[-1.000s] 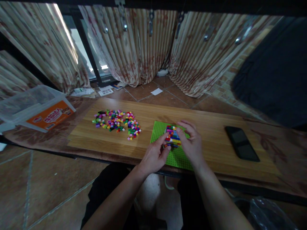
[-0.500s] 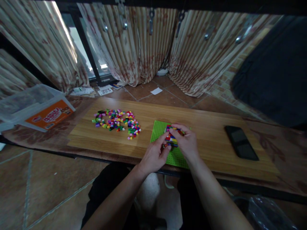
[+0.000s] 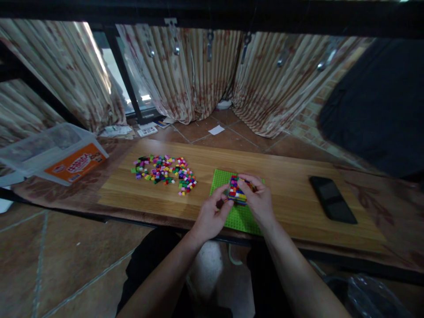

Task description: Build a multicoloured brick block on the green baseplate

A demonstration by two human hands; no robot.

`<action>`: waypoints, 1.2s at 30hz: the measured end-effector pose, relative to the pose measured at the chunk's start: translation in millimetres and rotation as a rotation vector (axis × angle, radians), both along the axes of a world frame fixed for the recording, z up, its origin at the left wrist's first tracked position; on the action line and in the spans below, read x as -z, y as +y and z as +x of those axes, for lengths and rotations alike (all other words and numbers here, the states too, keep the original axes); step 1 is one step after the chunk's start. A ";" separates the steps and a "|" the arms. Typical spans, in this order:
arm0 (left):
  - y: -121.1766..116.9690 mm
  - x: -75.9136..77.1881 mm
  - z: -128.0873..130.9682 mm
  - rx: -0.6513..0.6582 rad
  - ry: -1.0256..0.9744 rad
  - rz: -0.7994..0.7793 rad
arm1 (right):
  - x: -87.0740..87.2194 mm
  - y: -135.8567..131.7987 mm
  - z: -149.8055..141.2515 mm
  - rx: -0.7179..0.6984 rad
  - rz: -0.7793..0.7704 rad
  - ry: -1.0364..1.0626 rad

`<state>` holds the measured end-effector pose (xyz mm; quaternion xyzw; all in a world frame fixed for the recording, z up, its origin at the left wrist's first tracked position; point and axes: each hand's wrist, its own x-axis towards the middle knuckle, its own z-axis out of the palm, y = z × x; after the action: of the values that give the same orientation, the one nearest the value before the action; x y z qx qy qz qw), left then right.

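A block of multicoloured toy bricks (image 3: 237,192) stands on the green studded baseplate (image 3: 243,218). My left hand (image 3: 213,213) grips its left side, thumb at the near corner and forefinger at the left edge. From the right, my right hand (image 3: 260,197) holds the same block, its thumb on the top and its fingers curled round the far side. The right part of the block is hidden under that hand. To the left on the board lies a loose spread of small coloured bricks (image 3: 160,169).
Everything rests on a long wooden board (image 3: 288,176). A black phone (image 3: 332,198) lies on its right part. At the far left stands a clear plastic box (image 3: 43,150) with an orange label. Patterned curtains (image 3: 198,79) hang beyond the board.
The left forefinger has drawn back from the top of the brick block to its left edge, baring more of the top. The view has tipped slightly upward.
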<state>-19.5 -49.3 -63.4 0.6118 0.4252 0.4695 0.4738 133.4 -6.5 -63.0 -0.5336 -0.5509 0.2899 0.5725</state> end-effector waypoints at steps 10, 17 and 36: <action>7.9 0.0 -3.0 -0.062 -0.464 -0.266 | -23.5 -26.0 5.1 0.041 0.267 -0.233; 5.6 -7.1 -9.8 -0.021 -0.502 -0.261 | -24.5 -37.0 -6.4 -0.242 0.335 -0.532; 6.6 -13.0 -29.3 0.259 -0.425 -0.192 | -29.8 -39.0 -5.2 -0.514 0.141 -0.376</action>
<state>-48.8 -42.8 -50.4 0.5011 0.2767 0.4805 0.6644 128.2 -45.5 -33.2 -0.3804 -0.7824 0.2825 0.4041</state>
